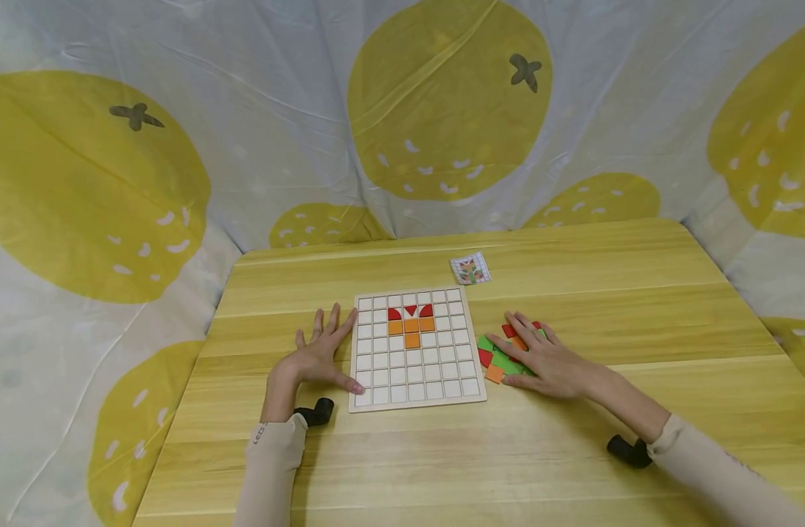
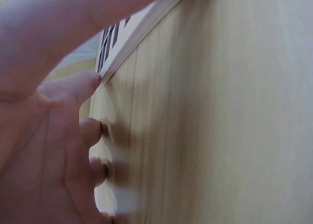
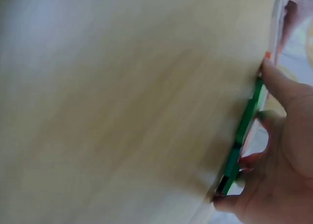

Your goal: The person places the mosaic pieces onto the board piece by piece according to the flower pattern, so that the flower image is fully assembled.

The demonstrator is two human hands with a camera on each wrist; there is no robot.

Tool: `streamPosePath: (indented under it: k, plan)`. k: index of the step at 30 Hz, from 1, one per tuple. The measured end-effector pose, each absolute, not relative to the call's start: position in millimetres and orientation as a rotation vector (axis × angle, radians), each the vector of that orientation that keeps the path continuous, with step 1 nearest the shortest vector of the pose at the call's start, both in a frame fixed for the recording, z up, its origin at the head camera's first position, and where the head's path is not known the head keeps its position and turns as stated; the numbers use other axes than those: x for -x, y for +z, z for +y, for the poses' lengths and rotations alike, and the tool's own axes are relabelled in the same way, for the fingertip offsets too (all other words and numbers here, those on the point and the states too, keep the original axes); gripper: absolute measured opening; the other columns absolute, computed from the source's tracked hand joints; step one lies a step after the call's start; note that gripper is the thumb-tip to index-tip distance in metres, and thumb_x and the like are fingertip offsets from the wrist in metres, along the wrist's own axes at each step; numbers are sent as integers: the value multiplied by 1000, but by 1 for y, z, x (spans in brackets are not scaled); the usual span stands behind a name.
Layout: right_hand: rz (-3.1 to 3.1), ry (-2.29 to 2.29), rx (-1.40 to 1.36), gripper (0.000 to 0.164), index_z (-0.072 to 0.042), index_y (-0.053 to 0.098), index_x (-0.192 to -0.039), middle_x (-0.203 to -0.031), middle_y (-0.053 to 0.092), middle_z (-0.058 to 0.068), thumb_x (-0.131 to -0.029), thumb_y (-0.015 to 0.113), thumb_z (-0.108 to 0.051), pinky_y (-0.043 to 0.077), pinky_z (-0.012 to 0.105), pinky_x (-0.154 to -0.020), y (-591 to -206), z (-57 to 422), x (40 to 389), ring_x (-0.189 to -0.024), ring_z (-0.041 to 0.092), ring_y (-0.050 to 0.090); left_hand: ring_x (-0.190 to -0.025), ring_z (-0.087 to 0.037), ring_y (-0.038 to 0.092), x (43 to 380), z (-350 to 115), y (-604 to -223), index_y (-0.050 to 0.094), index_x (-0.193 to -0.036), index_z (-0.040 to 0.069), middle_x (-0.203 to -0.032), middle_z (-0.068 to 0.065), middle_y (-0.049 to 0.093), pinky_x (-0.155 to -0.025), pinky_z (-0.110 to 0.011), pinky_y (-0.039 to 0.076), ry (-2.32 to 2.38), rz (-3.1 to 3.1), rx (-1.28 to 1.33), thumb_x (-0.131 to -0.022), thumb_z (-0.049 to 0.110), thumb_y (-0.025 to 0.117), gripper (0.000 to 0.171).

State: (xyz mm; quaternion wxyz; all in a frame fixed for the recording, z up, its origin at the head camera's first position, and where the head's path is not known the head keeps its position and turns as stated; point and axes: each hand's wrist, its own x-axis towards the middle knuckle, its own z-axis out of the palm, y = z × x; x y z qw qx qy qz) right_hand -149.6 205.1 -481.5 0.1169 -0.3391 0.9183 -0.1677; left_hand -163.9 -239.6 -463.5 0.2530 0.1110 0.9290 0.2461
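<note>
A white gridded board [image 1: 448, 369] lies on the table. Near its top are three red pieces, two round-sided and a triangle [image 1: 410, 310] between them; below sit several orange squares [image 1: 412, 340] in a T shape. Along the board's left side, my left hand [image 1: 313, 359] spreads its fingers, thumb at the lower left corner and index finger [image 2: 85, 84] at the edge further up. To the right of the board, my right hand [image 1: 541, 359] rests with spread fingers over a loose cluster of green tiles [image 1: 506, 364], red tiles [image 1: 484, 357] and orange tiles [image 1: 494, 374], partly covering them.
Behind the board lies a small picture card [image 1: 470, 268] with a coloured pattern on a grid. The wooden table [image 1: 442, 468] ends at a hanging cloth [image 1: 297, 110] printed with yellow fruit. A black elbow-shaped part [image 1: 317, 412] sits by the left wrist, another [image 1: 629, 451] by the right.
</note>
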Motion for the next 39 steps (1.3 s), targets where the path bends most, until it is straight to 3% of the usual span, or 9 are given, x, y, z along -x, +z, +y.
streamPosePath:
  k: [7, 21, 29, 34, 39]
  plan:
    - [2677, -501, 1039, 73, -14, 36, -162, -168, 13, 35, -101, 64, -42, 17, 79, -118, -481, 203, 165, -155, 55, 14, -154, -47, -31, 164, -240, -463, -3, -168, 21, -171, -17, -26, -112, -83, -16, 667, 2526, -299, -65, 52, 96, 146]
    - [2601, -542, 946, 79, -19, 31, -164, -170, 5, 32, -100, 64, -50, 8, 78, -120, -475, 197, 180, -158, 52, 4, -154, -47, -30, 165, -239, -462, -3, -168, 21, -171, -17, -25, -112, -83, -15, 656, 2533, -297, -65, 52, 95, 146]
    - [2601, -570, 929, 73, -18, 32, -164, -170, 7, 33, -103, 61, -46, 10, 79, -120, -476, 196, 189, -157, 54, 10, -154, -47, -30, 164, -238, -462, -3, -168, 21, -171, -17, -25, -113, -83, -15, 657, 2527, -294, -65, 52, 95, 146]
    - [2517, -709, 864, 90, -23, 25, -166, -173, -5, 25, -94, 71, -52, 6, 76, -122, -472, 213, 195, -160, 50, -3, -154, -47, -30, 163, -238, -462, -3, -168, 20, -171, -17, -25, -112, -83, -16, 662, 2528, -291, -65, 51, 96, 146]
    - [2498, -733, 855, 111, -18, 22, -166, -172, -8, 28, -81, 85, -50, 5, 80, -119, -470, 237, 195, -157, 55, -6, -154, -47, -30, 163, -238, -461, -3, -168, 20, -171, -17, -25, -113, -83, -16, 658, 2528, -288, -65, 51, 96, 146]
